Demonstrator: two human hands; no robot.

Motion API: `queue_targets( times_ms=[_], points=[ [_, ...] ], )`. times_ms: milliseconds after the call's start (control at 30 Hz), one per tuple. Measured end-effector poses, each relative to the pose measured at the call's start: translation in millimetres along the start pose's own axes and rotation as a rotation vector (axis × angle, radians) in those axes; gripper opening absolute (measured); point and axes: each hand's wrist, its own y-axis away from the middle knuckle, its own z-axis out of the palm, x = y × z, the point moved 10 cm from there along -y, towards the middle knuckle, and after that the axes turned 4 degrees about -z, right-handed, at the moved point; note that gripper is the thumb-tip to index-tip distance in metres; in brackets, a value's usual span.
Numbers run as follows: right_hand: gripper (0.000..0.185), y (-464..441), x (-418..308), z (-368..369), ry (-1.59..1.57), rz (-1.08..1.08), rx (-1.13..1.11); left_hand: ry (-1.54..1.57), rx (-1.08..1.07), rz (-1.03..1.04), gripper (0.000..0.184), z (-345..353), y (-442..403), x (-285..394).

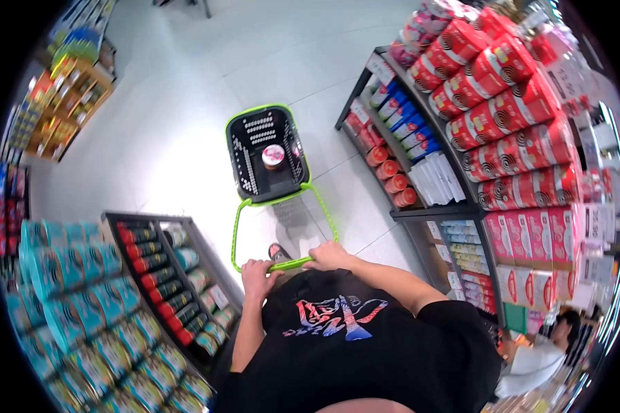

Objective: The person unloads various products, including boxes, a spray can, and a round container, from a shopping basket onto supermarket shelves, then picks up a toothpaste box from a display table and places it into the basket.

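Observation:
In front of me stands a black shopping basket (246, 188) with a bright green rim and a long green pull handle (292, 263). My left hand (257, 277) is wrapped round the left part of the handle's crossbar. Close to the bar's right end, my right hand (328, 255) grips it too. Inside the basket sits one round tub (273, 156) with a white and pink lid. The fingers' undersides are hidden from above.
Shelves with red multipacks (503, 107) rise on the right. On the left are racks of teal packs (83, 265) and red-and-dark packages (162, 275). A wooden display (69, 110) stands farther off. Another person (534, 365) is at lower right. Pale tiled floor (179, 82) surrounds the basket.

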Motion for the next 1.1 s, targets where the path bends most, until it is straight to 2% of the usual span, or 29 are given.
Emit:
queue_targets(
  times_ms=[133, 200, 267, 533, 833, 933, 967, 1100],
  points=[
    [0.063, -54, -26, -23, -0.05, 0.045, 0.046, 0.007, 0.024, 0.032, 0.032, -39, -41, -42],
    [0.06, -78, -39, -39, -0.071, 0.11, -0.034, 0.025, 0.026, 0.037, 0.032, -59, -65, -61],
    [0.061, -109, -40, -44, -0.08, 0.122, 0.001, 0.024, 0.044, 0.063, 0.032, -76, -91, -76],
    [0.066, -193, -26, -114, -0.152, 0.179, 0.089, 0.014, 0.01, 0.167, 0.032, -122, -207, -97],
    [0.064, -287, 27, -216, -0.27, 0.186, 0.1, -0.049, -0.056, 0.212, 0.032, -155, -362, -94],
    [0.06, -314, 69, -249, -0.098, 0.183, 0.282, -0.026, -0.114, 0.279, 0.033, -157, -418, -74],
    [0.059, -321, 84, -253, -0.227, 0.215, 0.224, -0.012, -0.115, 0.306, 0.033, -161, -437, -63],
    [0.06, -337, 121, -309, -0.306, 0.314, 0.183, 0.007, -0.106, 0.362, 0.035, -164, -505, -48]
  ],
)
